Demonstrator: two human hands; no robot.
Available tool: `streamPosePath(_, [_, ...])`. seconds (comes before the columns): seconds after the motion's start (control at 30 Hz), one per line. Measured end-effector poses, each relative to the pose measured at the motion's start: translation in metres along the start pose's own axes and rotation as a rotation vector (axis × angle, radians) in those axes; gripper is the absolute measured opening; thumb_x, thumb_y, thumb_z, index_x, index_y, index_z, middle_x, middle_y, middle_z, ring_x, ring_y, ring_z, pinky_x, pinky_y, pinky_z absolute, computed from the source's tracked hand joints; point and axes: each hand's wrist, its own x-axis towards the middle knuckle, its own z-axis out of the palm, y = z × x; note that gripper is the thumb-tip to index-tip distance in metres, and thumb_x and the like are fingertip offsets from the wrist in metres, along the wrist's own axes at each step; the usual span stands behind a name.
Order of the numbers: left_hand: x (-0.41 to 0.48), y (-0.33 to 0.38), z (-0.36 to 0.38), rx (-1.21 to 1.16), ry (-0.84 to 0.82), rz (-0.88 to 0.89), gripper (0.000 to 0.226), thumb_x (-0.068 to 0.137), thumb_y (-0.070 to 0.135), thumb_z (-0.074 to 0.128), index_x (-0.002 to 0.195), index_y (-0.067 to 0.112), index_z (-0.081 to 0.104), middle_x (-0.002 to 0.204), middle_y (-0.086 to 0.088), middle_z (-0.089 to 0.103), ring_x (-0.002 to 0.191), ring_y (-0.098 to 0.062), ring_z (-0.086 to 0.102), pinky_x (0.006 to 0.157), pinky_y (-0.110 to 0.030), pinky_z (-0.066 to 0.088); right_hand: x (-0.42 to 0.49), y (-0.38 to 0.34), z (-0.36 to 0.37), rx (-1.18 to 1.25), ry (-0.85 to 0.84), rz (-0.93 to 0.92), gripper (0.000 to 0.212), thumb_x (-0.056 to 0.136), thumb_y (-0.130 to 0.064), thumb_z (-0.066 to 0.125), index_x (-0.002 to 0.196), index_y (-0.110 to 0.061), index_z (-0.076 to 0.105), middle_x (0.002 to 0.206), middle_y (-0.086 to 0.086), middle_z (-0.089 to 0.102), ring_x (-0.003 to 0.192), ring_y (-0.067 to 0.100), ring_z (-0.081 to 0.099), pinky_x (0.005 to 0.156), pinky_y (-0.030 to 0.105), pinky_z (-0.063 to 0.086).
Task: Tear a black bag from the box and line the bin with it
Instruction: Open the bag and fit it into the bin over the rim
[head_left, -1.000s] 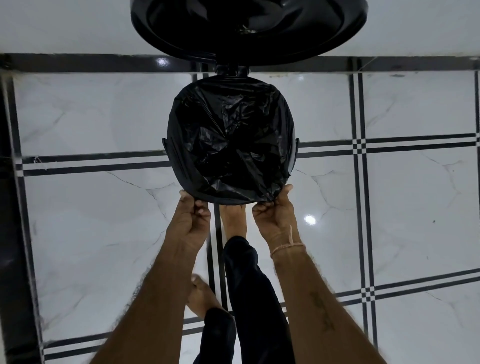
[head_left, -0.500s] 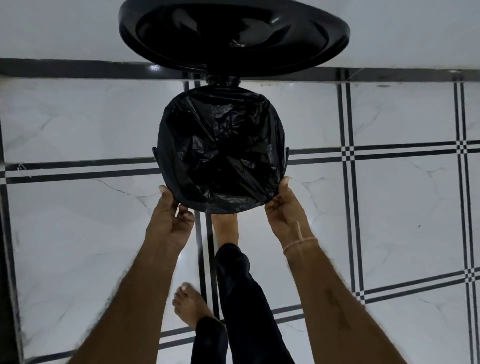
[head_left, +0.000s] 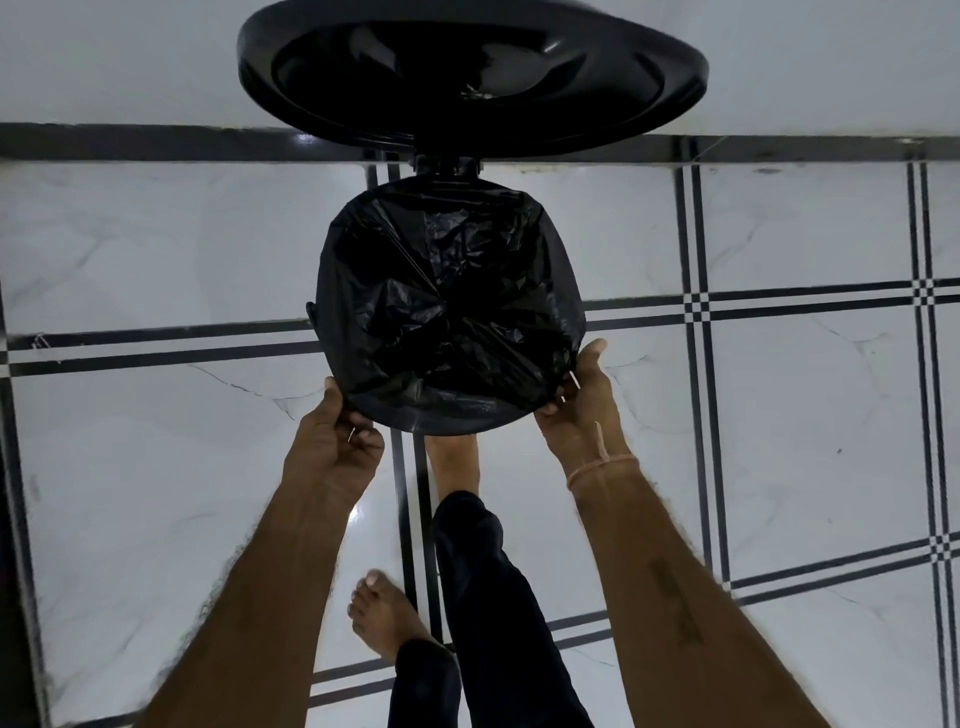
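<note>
Our hands have spread apart: left hand (head_left: 332, 441) and right hand (head_left: 582, 410) pinch the black bag (head_left: 447, 312) at the bin's near rim (head_left: 441, 423).

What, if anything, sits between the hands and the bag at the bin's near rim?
Nothing visible does. The left hand and right hand are already on the black bag at the near rim of the bin, and the lid stands open behind.

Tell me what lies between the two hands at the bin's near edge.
In the head view, the bag-covered near rim of the bin spans between the left hand and right hand; below it, a foot reaches under.
</note>
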Motion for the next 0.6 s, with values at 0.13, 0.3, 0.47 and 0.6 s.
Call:
streamPosePath(0.13, [0.005, 0.003, 0.013, 0.068, 0.046, -0.014, 0.030, 0.103, 0.032, 0.059, 0.077, 0.017, 0.061, 0.049, 0.007, 0.058, 0.037, -0.003, 0.048, 0.037, -0.015, 0.038, 0.011, -0.015, 0.004, -0.101, 0.065, -0.036, 0.029, 0.098, -0.038, 0.067, 0.085, -0.013, 0.066, 0.062, -0.005, 0.056, 0.045, 0.007, 0.048, 0.041, 0.018, 0.041])
streamPosePath(0.3, [0.008, 0.003, 0.015, 0.027, 0.066, 0.056, 0.027, 0.100, 0.039, 0.063, 0.101, 0.012, 0.068, 0.091, -0.001, 0.074, 0.068, -0.011, 0.073, 0.054, -0.021, 0.058, 0.025, -0.016, 0.010, -0.098, 0.061, -0.120, 0.047, 0.094, -0.054, 0.067, 0.100, -0.007, 0.074, 0.094, 0.003, 0.070, 0.082, 0.018, 0.068, 0.087, 0.032, 0.059])
streamPosePath(0.47, [0.000, 0.003, 0.012, 0.002, -0.032, 0.096, 0.035, 0.096, 0.048, 0.063, 0.115, 0.019, 0.071, 0.109, 0.000, 0.077, 0.109, -0.023, 0.070, 0.086, -0.039, 0.059, 0.008, -0.020, 0.004, -0.159, -0.026, -0.073, 0.034, 0.094, -0.041, 0.072, 0.101, -0.008, 0.074, 0.092, 0.002, 0.072, 0.084, 0.017, 0.070, 0.092, 0.036, 0.059])
streamPosePath(0.6, [0.005, 0.010, 0.011, 0.045, -0.017, 0.070, 0.027, 0.099, 0.041, 0.062, 0.110, 0.019, 0.071, 0.096, 0.002, 0.080, 0.103, -0.019, 0.072, 0.076, -0.035, 0.059, 0.006, -0.029, 0.017, -0.197, 0.067, -0.010, 0.037, 0.095, -0.039, 0.072, 0.115, -0.007, 0.071, 0.111, 0.005, 0.073, 0.104, 0.025, 0.069, 0.101, 0.048, 0.057])
